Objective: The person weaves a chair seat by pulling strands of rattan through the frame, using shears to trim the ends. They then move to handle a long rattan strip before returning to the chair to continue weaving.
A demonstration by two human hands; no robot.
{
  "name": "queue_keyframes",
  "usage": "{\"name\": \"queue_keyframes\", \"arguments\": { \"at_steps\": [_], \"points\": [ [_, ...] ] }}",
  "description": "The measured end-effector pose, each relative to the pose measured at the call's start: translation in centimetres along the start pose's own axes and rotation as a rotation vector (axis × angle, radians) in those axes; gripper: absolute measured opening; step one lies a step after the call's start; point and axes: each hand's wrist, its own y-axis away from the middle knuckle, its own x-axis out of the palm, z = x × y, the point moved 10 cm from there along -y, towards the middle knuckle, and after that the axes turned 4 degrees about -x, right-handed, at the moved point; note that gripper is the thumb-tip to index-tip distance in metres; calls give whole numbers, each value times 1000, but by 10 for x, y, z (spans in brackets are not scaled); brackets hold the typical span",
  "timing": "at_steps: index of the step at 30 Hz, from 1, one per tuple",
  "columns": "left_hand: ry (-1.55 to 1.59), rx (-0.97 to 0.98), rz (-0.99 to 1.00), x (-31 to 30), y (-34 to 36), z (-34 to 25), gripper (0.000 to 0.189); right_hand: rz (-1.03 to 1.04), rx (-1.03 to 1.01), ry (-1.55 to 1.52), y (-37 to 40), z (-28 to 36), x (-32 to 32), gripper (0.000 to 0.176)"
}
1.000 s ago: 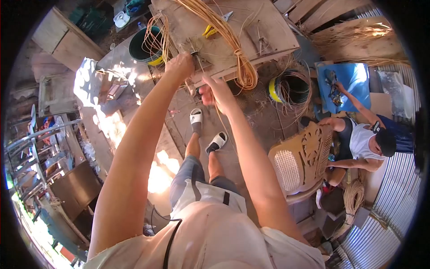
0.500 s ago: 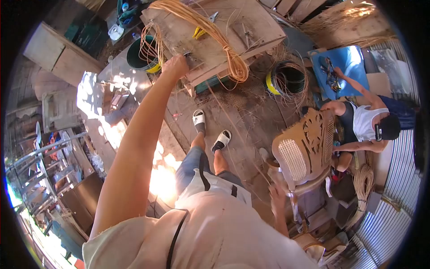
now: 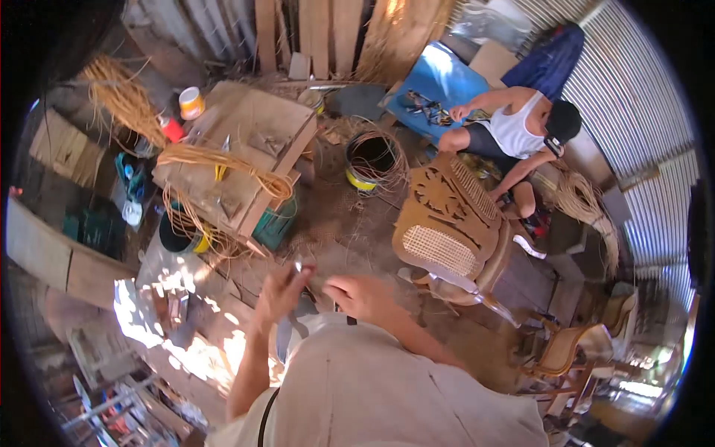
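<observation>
Rattan bundle [image 3: 237, 162] at ten o'clock: golden tan; tabletop [image 3: 249, 112] beneath: pale brown. Pail [image 3: 361, 181] at twelve: black, with a yellow band. Sheet [image 3: 439, 68] at one: bright blue. Corrugated wall [image 3: 648, 104] at two: silver-grey, ribbed in parallel stripes. Chair back [image 3: 448, 226] at three: brown, with leafy openwork and cream lattice-patterned cane panels [image 3: 438, 250].

Low centre: glinting item [image 3: 299, 266] at left hand [image 3: 281, 293] too small to name. Right hand [image 3: 363, 298] blurred, any hold unclear.
</observation>
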Motion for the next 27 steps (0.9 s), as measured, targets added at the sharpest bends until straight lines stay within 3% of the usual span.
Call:
{"name": "queue_keyframes", "arguments": {
  "at_steps": [2, 3, 4, 6, 9, 10, 11, 12, 13, 16, 17, 18, 20, 21, 24, 27],
  "points": [
    [148, -97, 65, -4, 35, -5, 17, -60, -123, -29, -11, 53, -36, 19],
    [312, -195, 103, -21, 53, 7, 15, 55, -212, -62, -15, 76, -45, 18],
    [442, -148, -86, -53, 75, -10, 9, 167, -305, -85, -16, 98, -57, 18],
    [465, -185, -334, -139, 137, 18, 16, 176, -327, -87, -12, 118, -103, 18],
    [223, -43, -535, -262, 220, 78, 23, 88, -278, -32, -17, 126, -166, 18],
    [111, -5, -533, -303, 245, 114, 26, 64, -346, -10, -21, 134, -185, 17],
    [-68, -11, -631, -308, 261, 101, 19, 45, -414, 17, -23, 143, -199, 17],
    [-247, -32, -734, -311, 278, 85, 26, 34, -408, 28, -24, 151, -204, 17],
    [-357, -58, -794, -321, 291, 105, 28, 67, -500, 104, -24, 174, -196, 16],
    [-417, 58, -623, -334, 283, 192, 30, 94, -690, 172, -39, 214, -149, 14],
    [-401, -123, -766, -318, 278, 170, 30, 124, -708, 163, -36, 234, -128, 15],
    [-434, -146, -762, -308, 262, 142, 31, 219, -730, 180, -41, 241, -91, 18],
    [364, 198, -780, -278, 223, 93, 46, 227, -1034, -39, -31, 286, -32, 19],
    [498, 415, -710, -259, 210, 40, 52, 252, -1050, -80, -33, 301, 0, 16],
    [777, 467, -303, -221, 156, -25, 44, 352, -1140, -377, -38, 372, 63, 12],
    [884, 439, -26, -209, 142, -55, 37, 268, -1228, -652, -59, 429, 90, 7]
  ]
}}
